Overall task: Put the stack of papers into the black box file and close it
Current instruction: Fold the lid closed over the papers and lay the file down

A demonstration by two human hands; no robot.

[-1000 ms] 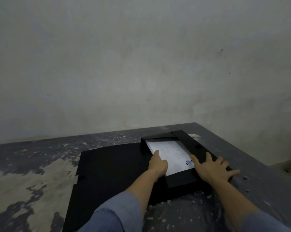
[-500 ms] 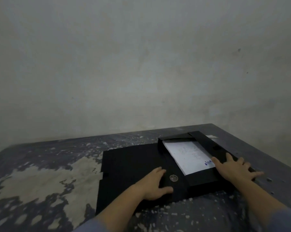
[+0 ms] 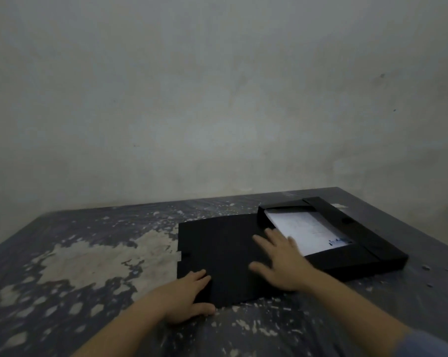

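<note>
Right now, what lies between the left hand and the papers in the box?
In the head view, the open black lid lies flat between the left hand and the papers, with the right hand spread over it.

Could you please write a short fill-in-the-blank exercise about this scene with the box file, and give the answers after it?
1. The white ___ lie inside the black box file.
2. Its lid lies flat on the table, so the box file is ___.
3. The hand holding the lid's near corner is the person's ___ one.
Answers: papers; open; left.
</note>
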